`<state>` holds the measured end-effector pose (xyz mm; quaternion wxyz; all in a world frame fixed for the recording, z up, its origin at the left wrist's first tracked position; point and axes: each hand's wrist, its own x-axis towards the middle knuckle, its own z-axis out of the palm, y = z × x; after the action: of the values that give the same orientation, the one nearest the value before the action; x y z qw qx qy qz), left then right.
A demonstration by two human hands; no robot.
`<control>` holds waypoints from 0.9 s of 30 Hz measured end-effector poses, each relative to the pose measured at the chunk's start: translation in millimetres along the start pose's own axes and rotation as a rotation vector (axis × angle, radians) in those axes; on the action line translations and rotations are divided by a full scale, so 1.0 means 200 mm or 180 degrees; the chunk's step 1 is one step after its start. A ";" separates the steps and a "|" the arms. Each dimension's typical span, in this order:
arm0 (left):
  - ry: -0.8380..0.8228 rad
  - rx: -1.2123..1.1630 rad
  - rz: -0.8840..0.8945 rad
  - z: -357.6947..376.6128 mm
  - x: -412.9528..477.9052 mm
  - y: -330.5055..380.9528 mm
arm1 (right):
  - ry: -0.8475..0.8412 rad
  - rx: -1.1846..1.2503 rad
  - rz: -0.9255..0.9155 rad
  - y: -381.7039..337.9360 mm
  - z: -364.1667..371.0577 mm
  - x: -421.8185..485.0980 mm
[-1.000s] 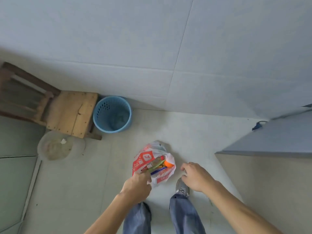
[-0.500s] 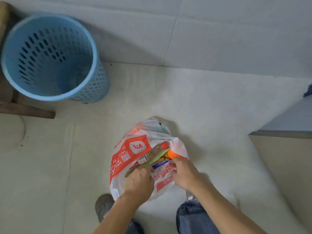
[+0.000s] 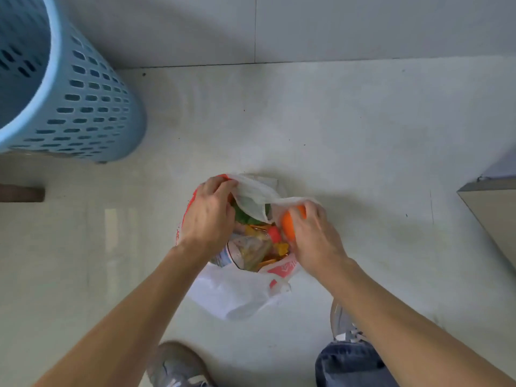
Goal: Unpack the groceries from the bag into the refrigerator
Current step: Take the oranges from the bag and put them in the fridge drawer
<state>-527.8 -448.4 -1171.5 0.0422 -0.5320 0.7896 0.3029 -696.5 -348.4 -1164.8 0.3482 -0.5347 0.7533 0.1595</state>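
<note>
A white plastic grocery bag [image 3: 237,294] with red print sits on the floor in front of my feet, its mouth spread wide. My left hand [image 3: 208,216] grips the bag's left rim and handle. My right hand [image 3: 314,236] is closed on an orange [image 3: 290,226] at the bag's right side, partly under the thin plastic. Inside I see green vegetables [image 3: 244,215], a red cap [image 3: 274,234] and clear wrapped packets [image 3: 251,251]. The refrigerator itself is not visible.
A light blue perforated basket [image 3: 83,107] stands at the upper left against the tiled wall. A dark wooden leg [image 3: 22,192] pokes in at the left edge. A grey cabinet corner [image 3: 491,208] juts in at the right. My shoes [image 3: 178,364] are below the bag.
The view has dropped closer to the bag. My hands have pulled its mouth apart, the left moving to the far rim and the right closing on the orange.
</note>
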 end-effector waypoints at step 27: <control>-0.0202 -0.0584 -0.0198 -0.82 -0.58 0.34 | 0.0296 0.1994 0.0466 -0.12 -0.72 -0.85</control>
<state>-494.2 -422.5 -962.4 0.0278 -0.5480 0.7399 0.3892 -694.1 -326.9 -942.4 0.4486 -0.3526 0.8173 -0.0801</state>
